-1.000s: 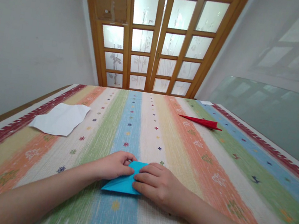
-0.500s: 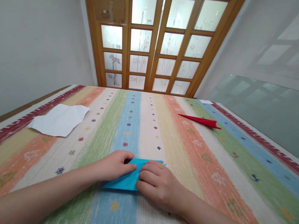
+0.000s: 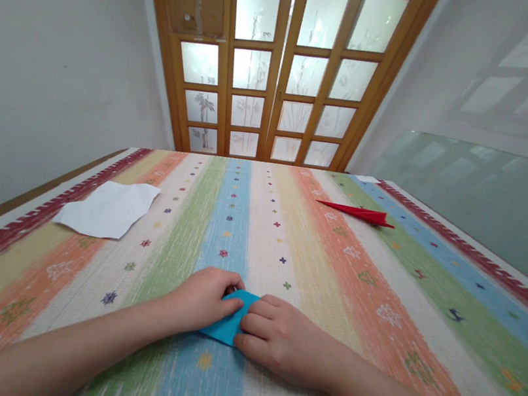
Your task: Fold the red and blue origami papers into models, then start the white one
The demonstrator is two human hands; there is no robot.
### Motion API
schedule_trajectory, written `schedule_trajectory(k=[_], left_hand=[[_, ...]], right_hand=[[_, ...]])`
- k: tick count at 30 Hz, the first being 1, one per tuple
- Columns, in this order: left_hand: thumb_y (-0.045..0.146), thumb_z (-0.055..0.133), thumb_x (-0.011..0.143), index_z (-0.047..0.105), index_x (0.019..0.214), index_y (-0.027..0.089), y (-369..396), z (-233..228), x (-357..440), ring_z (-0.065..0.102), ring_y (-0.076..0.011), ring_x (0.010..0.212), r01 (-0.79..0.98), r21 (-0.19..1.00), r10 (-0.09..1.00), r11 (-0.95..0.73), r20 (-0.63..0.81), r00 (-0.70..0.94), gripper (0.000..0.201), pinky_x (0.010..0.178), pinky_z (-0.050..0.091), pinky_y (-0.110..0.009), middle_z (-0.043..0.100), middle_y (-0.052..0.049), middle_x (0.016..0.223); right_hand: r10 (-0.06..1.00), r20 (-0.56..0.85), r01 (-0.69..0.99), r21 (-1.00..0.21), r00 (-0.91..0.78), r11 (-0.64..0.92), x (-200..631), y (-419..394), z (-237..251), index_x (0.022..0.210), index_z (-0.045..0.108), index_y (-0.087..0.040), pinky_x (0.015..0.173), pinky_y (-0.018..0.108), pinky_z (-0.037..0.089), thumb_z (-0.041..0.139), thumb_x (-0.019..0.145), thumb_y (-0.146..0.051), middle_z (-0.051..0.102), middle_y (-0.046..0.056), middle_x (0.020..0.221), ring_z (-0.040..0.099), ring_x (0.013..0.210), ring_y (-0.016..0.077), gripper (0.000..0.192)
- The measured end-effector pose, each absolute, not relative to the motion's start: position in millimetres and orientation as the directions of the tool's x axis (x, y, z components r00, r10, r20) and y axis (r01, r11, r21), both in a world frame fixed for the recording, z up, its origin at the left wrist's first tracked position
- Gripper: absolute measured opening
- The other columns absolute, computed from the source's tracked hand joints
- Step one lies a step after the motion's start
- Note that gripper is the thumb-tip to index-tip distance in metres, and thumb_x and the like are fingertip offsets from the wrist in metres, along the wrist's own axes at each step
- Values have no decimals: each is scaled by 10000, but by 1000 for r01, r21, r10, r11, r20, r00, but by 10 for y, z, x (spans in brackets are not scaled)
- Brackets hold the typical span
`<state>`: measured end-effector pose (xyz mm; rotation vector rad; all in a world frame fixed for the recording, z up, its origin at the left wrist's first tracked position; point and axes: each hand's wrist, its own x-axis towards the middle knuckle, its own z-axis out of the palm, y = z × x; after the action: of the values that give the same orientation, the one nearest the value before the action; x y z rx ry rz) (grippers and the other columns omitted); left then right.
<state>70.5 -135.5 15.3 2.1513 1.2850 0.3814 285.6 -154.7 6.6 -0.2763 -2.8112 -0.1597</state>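
A folded piece of blue paper (image 3: 227, 329) is between my two hands, low in the middle of the view, over the blue stripe of the cloth. My left hand (image 3: 209, 299) grips its left side, thumb on top and fingers behind the far edge. On the right side, the curled fingers of my right hand (image 3: 276, 335) close over the paper. Both hands cover much of the sheet, so its full outline and folds are partly hidden.
A striped tablecloth (image 3: 178, 238) covers the table. White paper (image 3: 108, 209) lies to the left. A pointed red folded paper (image 3: 355, 213) rests at the far right. Beyond the table are wooden glass-paned doors (image 3: 273, 67), and a glass panel (image 3: 482, 197) stands against the right wall.
The blue paper shows less area now and its near edge slants instead of lying straight across. My hands have shifted slightly and stay on the paper.
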Motion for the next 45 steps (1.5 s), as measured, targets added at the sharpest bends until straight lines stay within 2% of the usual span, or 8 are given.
schedule_trajectory(k=[7, 17, 25, 30, 34, 37, 41, 45], left_hand=[[270, 638, 827, 714, 913, 215, -1394, 129, 697, 605, -217, 833, 721, 537, 865, -437, 30, 502, 127, 749, 420, -321, 713, -34, 882], [238, 670, 818, 682, 935, 208, -1368, 58, 675, 584, -210, 834, 757, 510, 900, -409, 90, 426, 121, 749, 437, -320, 662, -26, 850], [214, 615, 902, 709, 965, 207, -1465, 70, 664, 591, -217, 925, 671, 456, 798, -585, 172, 578, 113, 844, 452, -350, 692, -36, 930], [271, 533, 970, 736, 910, 200, -1536, 86, 690, 600, -227, 883, 668, 279, 720, -690, 160, 676, 223, 823, 458, -385, 677, -71, 909], [194, 492, 967, 686, 897, 166, -1616, 103, 733, 579, -233, 832, 671, 79, 675, -737, 115, 728, 208, 772, 455, -383, 651, -80, 847], [129, 498, 925, 655, 918, 150, -1686, 158, 761, 568, -246, 828, 667, 14, 667, -745, 23, 745, 159, 767, 453, -391, 645, -87, 861], [108, 472, 908, 655, 978, 143, -1752, 264, 773, 557, -259, 860, 684, 56, 684, -728, -15, 729, 199, 789, 451, -406, 638, -101, 914], [321, 519, 948, 679, 980, 150, -1756, 351, 752, 562, -262, 908, 691, 193, 704, -697, -2, 711, 235, 853, 455, -421, 638, -103, 934]], right_hand=[[203, 287, 202, -31, -936, 979, 2902, -1562, 80, 942, 653, -197, 725, 362, 386, 544, 964, -346, 637, 28, 817, 530, 785, 201, 186], [271, 282, 252, -101, -920, 962, 2943, -1482, 122, 1039, 667, -166, 824, 373, 431, 551, 969, -312, 698, 71, 921, 594, 901, 214, 198], [299, 295, 240, -220, -908, 946, 3014, -1380, 136, 1071, 682, -159, 888, 376, 465, 584, 942, -247, 724, 87, 1025, 622, 1002, 209, 185], [307, 316, 246, -220, -898, 944, 3022, -1368, 115, 1009, 702, -171, 888, 362, 475, 574, 968, -268, 732, 63, 960, 629, 956, 185, 166], [296, 345, 245, -183, -891, 952, 3022, -1372, 104, 969, 707, -175, 855, 348, 483, 574, 978, -288, 725, 52, 883, 632, 900, 176, 175], [283, 363, 241, -157, -888, 958, 3015, -1377, 90, 970, 704, -175, 832, 343, 484, 579, 972, -272, 720, 54, 862, 632, 881, 177, 158], [272, 374, 236, -140, -887, 962, 3004, -1379, 66, 953, 700, -174, 807, 338, 481, 558, 976, -243, 711, 52, 847, 628, 863, 176, 160], [283, 389, 248, -138, -877, 959, 2997, -1369, 46, 911, 692, -171, 768, 326, 473, 541, 988, -246, 703, 43, 833, 615, 818, 168, 186]])
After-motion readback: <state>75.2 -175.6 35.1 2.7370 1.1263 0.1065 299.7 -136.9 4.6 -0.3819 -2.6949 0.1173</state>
